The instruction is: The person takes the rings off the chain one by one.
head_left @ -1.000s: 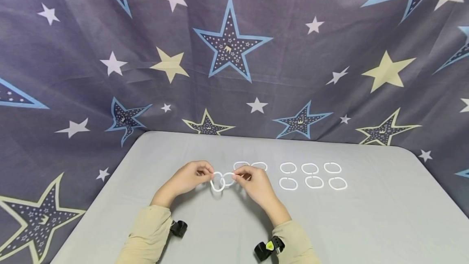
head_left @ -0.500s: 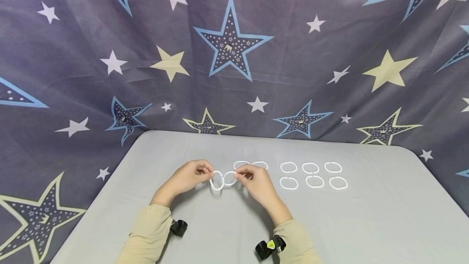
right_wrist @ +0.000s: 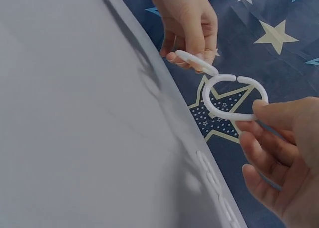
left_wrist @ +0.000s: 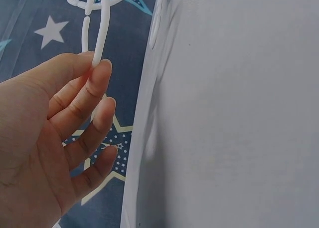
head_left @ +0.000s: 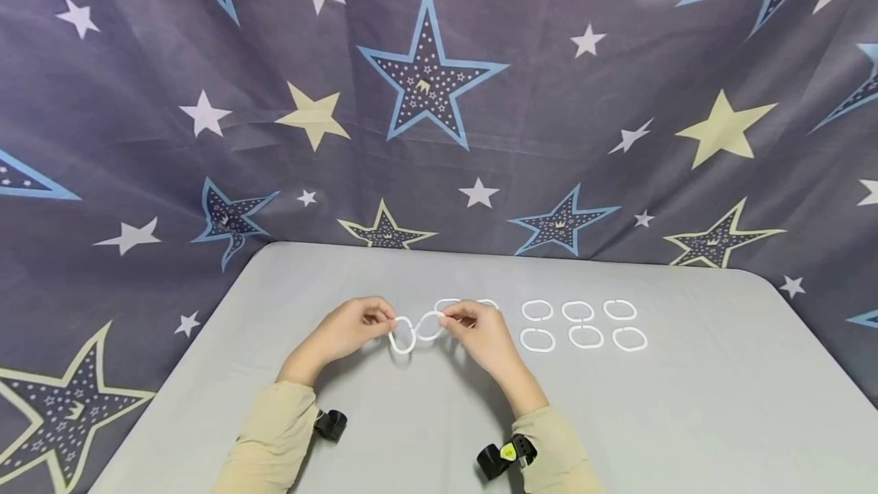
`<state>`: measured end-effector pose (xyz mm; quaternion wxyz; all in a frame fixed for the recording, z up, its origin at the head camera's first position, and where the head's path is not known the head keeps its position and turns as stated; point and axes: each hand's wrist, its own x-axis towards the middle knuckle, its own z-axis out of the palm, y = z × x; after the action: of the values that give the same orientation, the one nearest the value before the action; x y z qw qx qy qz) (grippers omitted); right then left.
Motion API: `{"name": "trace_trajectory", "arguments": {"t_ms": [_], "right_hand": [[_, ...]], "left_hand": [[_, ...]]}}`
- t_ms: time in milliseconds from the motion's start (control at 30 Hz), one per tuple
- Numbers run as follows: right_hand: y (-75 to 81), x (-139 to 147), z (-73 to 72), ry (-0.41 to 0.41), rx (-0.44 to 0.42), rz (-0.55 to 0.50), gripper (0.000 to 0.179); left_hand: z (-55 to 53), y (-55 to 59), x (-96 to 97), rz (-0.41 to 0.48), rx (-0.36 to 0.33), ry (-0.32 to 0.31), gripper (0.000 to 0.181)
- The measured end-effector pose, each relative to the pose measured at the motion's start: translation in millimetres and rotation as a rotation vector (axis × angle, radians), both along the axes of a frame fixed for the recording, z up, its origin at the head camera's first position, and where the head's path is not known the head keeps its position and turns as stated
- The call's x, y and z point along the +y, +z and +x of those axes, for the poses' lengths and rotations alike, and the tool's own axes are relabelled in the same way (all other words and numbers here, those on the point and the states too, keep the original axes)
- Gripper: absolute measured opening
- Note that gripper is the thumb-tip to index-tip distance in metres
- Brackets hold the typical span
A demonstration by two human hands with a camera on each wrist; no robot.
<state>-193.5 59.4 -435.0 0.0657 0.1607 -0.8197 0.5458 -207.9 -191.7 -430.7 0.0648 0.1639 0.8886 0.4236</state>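
Observation:
My left hand (head_left: 346,332) pinches a white oval plastic chain link (left_wrist: 103,28) between thumb and index finger; its other fingers are loosely bent. With thumb and fingertips my right hand (head_left: 485,340) holds a second white link (right_wrist: 206,101), which has a small gap in its upper side. Both links are raised above the table, between the hands. Their near ends meet and look hooked together, though the exact crossing is hard to make out in the right wrist view. The left link stands steeper than the right one.
Several more white links (head_left: 538,350) lie in two rows on the grey table (head_left: 686,402), right of the hands. Other links (head_left: 447,300) sit behind the right hand, partly hidden. A star-patterned curtain (head_left: 535,136) hangs at the table's back and sides.
The right link has tilted and drawn slightly away from the left one, so they overlap less. Both hands keep their grips. The head view has shifted slightly.

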Motion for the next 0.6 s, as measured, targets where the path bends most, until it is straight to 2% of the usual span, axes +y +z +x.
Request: {"name": "trace_trajectory", "arguments": {"t_ms": [600], "right_hand": [[5.8, 11.1, 3.1, -0.035, -0.077, -0.009, 0.007]], "left_hand": [[-0.1, 1.5, -1.0, -0.012, 0.003, 0.01, 0.008]]}}
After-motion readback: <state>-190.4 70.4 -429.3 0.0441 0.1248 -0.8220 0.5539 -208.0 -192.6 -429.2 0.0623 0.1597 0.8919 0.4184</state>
